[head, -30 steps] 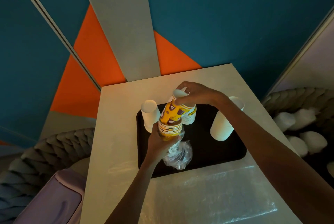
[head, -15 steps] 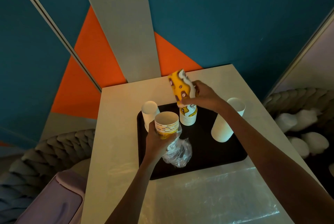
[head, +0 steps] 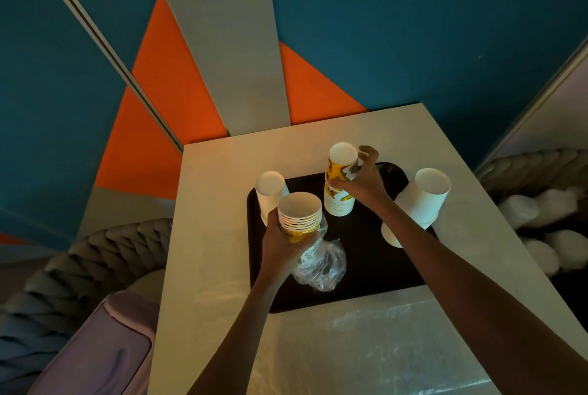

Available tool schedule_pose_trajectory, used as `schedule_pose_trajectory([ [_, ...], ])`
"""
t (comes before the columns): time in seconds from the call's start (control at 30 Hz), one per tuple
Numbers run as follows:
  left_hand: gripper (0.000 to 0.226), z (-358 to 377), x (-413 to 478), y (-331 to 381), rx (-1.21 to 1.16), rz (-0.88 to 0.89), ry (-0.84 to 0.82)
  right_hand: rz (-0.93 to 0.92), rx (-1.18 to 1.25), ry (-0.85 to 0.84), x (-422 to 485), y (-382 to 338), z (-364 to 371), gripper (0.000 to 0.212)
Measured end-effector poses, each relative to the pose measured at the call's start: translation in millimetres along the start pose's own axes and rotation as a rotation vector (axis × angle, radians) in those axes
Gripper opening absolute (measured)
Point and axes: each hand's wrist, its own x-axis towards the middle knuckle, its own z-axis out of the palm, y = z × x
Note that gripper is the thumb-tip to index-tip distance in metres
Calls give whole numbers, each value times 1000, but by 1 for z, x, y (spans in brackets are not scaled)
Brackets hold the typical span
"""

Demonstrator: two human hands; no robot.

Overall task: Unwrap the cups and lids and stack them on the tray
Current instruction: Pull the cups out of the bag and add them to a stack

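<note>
Two grips: left hand (head: pixel 280 246), half-wrapped cups (head: pixel 299 213); right hand (head: pixel 364 186), inverted cups (head: pixel 341 168).

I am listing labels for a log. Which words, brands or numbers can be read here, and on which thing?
No text is legible.
Yellow printed cups in the right hand: pattern only, no readable letters.
Cup stack in the left hand: print too blurred.
Plastic wrap: marks too blurred.

Head camera looks steeply down, close over the tray (head: pixel 366 286).
</note>
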Motion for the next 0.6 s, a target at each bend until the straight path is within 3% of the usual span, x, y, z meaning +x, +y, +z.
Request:
schedule_pose_trajectory([
  [0.1, 71, 2, -1, 3, -5, -8, -12, -30, 2, 127, -4, -4, 0, 107],
  [0.2, 69, 4, -2, 5, -9, -35, -41, -261, -4, 220, -19, -27, -3, 90],
  [0.27, 69, 6, -2, 8, -20, -44, -57, -361, -47, 71, -28, -44, -5, 76],
  [0.37, 68, 8, -1, 10, -32, -50, -77, -251, -179, -388, -32, -62, -4, 70],
  [0.43, 66, 10, -1, 12, -42, -41, -85, -187, -310, -597, -32, -68, -3, 71],
  [0.6, 62, 8, -2, 16, -49, -31, -97, -228, -469, -678, -25, -65, 4, 54],
])
